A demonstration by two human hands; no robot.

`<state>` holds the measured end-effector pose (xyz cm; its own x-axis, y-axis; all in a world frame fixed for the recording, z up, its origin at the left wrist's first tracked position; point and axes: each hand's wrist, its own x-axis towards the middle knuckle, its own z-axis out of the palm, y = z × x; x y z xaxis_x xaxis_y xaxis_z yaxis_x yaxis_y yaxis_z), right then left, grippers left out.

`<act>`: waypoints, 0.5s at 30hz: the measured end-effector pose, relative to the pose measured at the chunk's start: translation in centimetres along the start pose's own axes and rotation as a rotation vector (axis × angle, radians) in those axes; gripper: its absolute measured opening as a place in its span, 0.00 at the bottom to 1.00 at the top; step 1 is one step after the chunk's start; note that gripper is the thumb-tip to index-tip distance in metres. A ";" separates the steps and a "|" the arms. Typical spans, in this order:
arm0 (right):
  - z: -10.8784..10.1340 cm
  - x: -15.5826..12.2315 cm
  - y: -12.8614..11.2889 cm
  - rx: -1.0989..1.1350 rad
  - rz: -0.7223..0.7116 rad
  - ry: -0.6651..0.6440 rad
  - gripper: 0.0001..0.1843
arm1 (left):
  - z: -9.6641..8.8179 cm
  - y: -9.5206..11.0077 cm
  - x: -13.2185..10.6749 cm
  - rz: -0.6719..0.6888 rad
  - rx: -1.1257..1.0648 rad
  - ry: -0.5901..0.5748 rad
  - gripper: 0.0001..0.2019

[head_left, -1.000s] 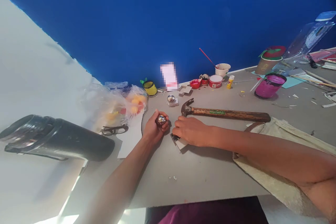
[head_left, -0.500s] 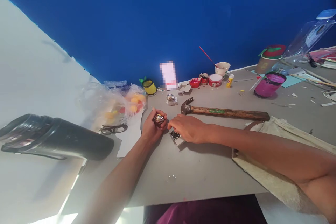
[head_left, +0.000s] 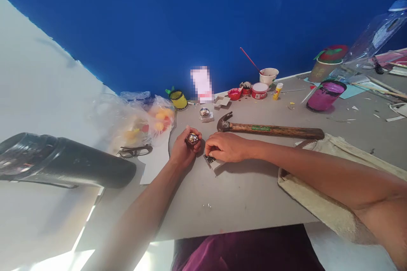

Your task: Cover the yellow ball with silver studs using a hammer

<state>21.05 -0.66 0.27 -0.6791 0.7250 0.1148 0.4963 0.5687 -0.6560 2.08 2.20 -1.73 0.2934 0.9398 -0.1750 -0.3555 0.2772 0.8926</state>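
My left hand is wrapped around a small shiny silver ball, held just above the grey table. My right hand rests on the table beside it, fingers curled down and pinching at a small white card holding tiny dark glittery pieces. Only part of that card shows under the fingers. A second shiny ball sits on a little white card farther back. A wooden-handled hammer lies just beyond my right hand.
A clear bag of yellow and red pieces, black scissors and a black cylinder lie at the left. Paint pots, a cup with a brush and a purple cup stand at the back. A beige cloth lies under my right forearm.
My right hand slid slightly left toward the ball and its fingers closed down on the small card. The view shifted a little; the left hand kept holding the ball.
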 end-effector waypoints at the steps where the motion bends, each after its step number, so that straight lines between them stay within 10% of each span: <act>1: 0.0 0.0 0.0 0.014 -0.005 0.004 0.10 | 0.0 0.0 0.0 -0.001 0.001 0.001 0.18; 15: -0.5 0.7 1.7 0.849 0.174 0.289 0.04 | 0.5 0.1 -0.5 0.086 -0.031 -0.037 0.15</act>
<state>21.67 1.00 -0.35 -0.4133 0.9079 0.0703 -0.0630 0.0485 -0.9968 2.31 1.68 -1.38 0.2932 0.9525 -0.0822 -0.4078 0.2023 0.8904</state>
